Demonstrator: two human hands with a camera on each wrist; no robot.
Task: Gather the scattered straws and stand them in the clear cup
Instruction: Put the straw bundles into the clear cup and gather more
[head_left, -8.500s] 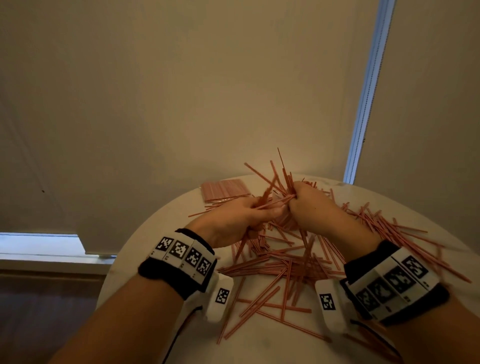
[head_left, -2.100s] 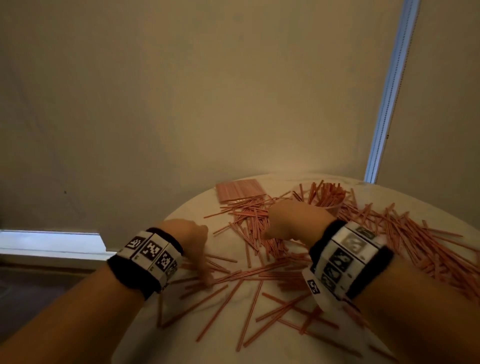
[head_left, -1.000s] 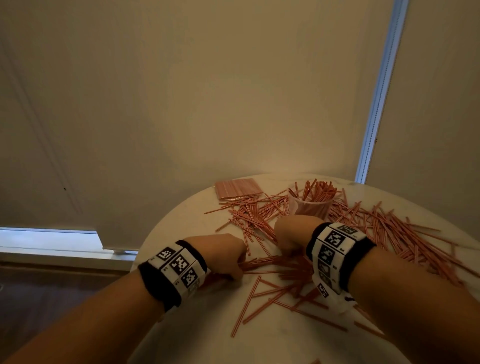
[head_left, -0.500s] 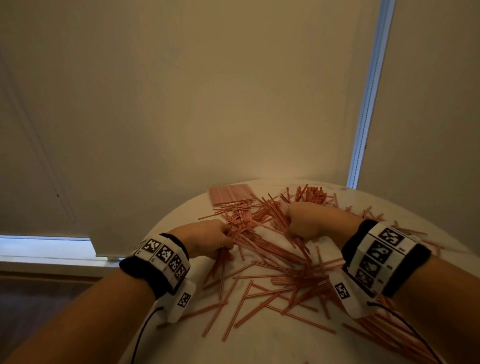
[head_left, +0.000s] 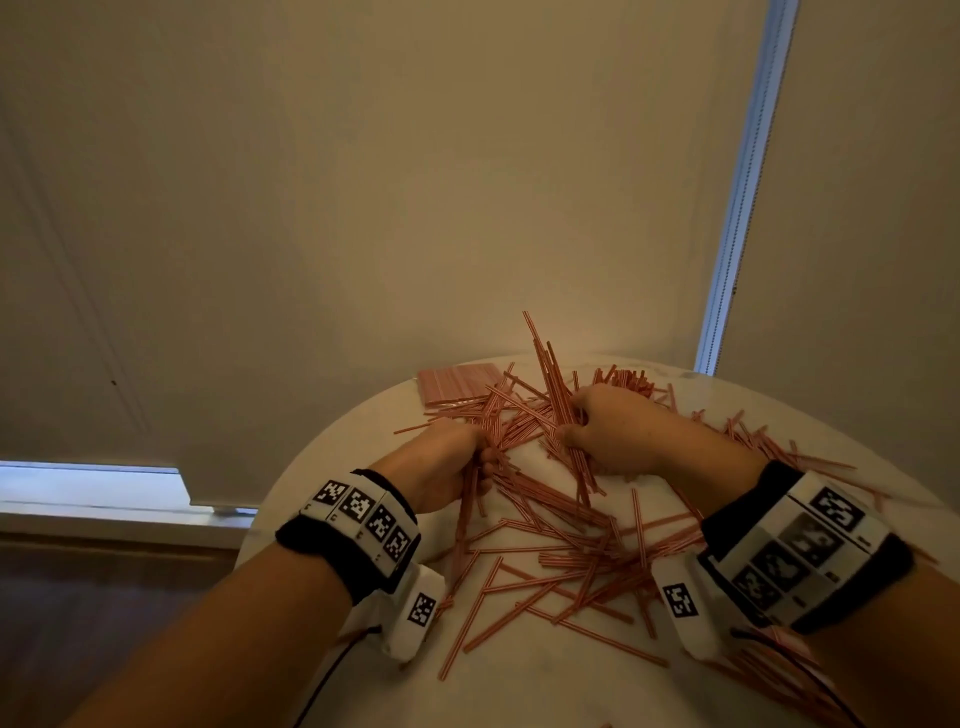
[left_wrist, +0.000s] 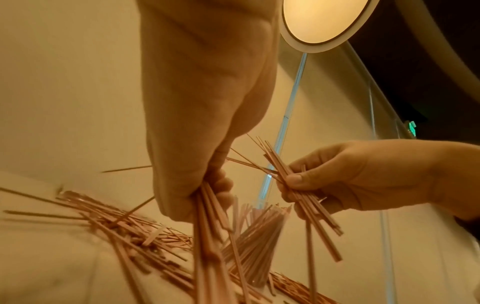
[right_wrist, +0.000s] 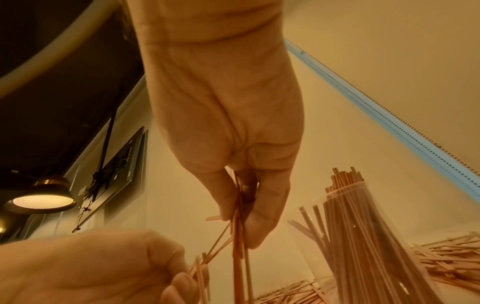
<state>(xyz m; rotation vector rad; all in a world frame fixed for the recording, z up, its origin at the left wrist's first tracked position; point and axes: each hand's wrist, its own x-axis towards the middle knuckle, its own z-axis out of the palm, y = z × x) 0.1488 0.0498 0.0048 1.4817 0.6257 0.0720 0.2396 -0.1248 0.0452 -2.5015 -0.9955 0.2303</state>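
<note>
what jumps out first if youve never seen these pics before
A mass of thin red-striped straws lies strewn over the round white table. Above it, the left hand and right hand each hold a bunch. Behind the right hand stands the clear cup, already packed with upright straws.

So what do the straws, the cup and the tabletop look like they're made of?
Straws: thin and stiff with fine red-and-white striping and a matte look, probably paper, though plastic can't be ruled out.
Cup: clear, glossy plastic by the look; the straws inside show through its wall, and glass is possible.
Tabletop: pale, smooth and faintly veined, perhaps marble or a laminate.
</note>
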